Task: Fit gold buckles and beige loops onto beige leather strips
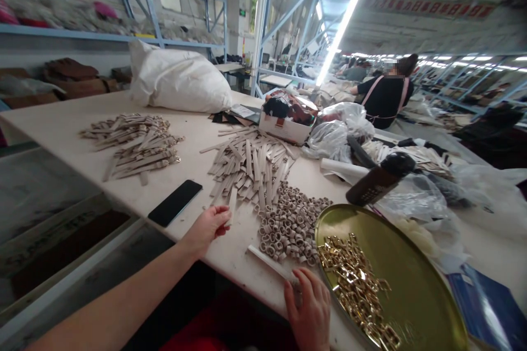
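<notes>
My left hand (209, 226) rests on the pale table (61, 120), fingers curled round the near end of a beige strap piece (232, 204) from the loose pile of strips (251, 167). My right hand (309, 307) lies at the table's near edge, fingers pressed on the end of a white strip (269, 263). Between the hands sits a heap of small beige loops (288, 222). A round gold tray (411, 285) with several gold buckles (354, 285) is just right of my right hand.
A black phone (175, 202) lies left of my left hand. A second strap pile (135, 142), a white sack (181, 79), a small box (288, 120), plastic bags (341, 131) and a dark bottle (381, 178) crowd the table. Another person (385, 93) works at the far right.
</notes>
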A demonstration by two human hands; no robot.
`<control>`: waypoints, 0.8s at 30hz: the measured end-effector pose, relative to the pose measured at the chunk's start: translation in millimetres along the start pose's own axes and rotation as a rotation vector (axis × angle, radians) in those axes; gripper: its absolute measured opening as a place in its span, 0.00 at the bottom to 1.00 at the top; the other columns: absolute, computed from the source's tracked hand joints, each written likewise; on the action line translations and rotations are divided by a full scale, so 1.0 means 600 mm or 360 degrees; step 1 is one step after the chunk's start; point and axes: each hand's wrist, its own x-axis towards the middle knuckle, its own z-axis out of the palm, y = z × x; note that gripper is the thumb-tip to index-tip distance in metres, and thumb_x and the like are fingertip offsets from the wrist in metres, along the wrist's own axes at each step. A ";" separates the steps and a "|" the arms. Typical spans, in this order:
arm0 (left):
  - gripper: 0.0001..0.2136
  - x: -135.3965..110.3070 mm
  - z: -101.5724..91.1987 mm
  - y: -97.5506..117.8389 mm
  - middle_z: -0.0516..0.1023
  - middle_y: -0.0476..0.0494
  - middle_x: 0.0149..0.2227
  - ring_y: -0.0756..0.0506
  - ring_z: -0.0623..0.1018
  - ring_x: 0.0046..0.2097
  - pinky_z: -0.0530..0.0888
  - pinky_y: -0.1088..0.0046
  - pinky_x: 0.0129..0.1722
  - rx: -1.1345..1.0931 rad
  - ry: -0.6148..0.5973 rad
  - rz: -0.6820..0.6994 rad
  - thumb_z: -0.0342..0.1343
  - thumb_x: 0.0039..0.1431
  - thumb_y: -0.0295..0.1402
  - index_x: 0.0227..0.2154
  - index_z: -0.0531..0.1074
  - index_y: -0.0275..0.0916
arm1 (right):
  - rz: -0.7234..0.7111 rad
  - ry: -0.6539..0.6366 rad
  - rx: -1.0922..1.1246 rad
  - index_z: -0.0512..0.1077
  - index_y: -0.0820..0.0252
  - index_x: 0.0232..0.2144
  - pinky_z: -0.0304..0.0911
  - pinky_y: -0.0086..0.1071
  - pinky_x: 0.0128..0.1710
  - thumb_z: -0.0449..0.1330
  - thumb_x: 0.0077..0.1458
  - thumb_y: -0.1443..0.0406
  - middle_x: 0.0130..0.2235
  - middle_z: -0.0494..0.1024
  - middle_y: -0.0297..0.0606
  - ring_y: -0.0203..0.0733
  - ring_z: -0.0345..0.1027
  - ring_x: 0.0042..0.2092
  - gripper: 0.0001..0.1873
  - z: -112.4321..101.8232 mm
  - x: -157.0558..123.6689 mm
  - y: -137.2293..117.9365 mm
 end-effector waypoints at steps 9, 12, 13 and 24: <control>0.22 -0.193 0.053 0.019 0.66 0.55 0.27 0.54 0.67 0.26 0.64 0.78 0.25 -0.0408 -0.1334 0.0089 0.53 0.49 0.29 0.48 0.55 0.40 | 0.1225 -0.0451 0.1632 0.72 0.59 0.31 0.52 0.27 0.21 0.51 0.52 0.50 0.19 0.61 0.28 0.32 0.53 0.21 0.20 -0.072 0.026 -0.120; 0.19 -0.198 0.055 0.018 0.65 0.56 0.25 0.55 0.64 0.23 0.61 0.79 0.22 -0.0426 -0.1425 -0.0067 0.51 0.49 0.29 0.46 0.57 0.38 | 0.1590 -0.0097 0.1848 0.71 0.60 0.27 0.49 0.25 0.19 0.61 0.43 0.53 0.22 0.63 0.28 0.30 0.52 0.21 0.15 -0.092 0.027 -0.118; 0.19 -0.196 0.055 0.018 0.64 0.56 0.25 0.55 0.63 0.22 0.60 0.80 0.22 -0.0451 -0.1367 -0.0097 0.51 0.49 0.29 0.45 0.57 0.37 | 0.1621 -0.0057 0.1871 0.71 0.60 0.26 0.49 0.25 0.19 0.61 0.42 0.54 0.22 0.64 0.28 0.29 0.52 0.21 0.15 -0.096 0.025 -0.113; 0.19 -0.150 0.065 0.013 0.63 0.55 0.28 0.56 0.66 0.24 0.62 0.78 0.24 -0.0796 -0.0891 -0.0343 0.52 0.45 0.27 0.43 0.59 0.37 | 0.1732 0.0171 0.1918 0.69 0.59 0.27 0.47 0.23 0.18 0.61 0.45 0.57 0.21 0.59 0.26 0.27 0.47 0.20 0.12 -0.093 -0.001 -0.071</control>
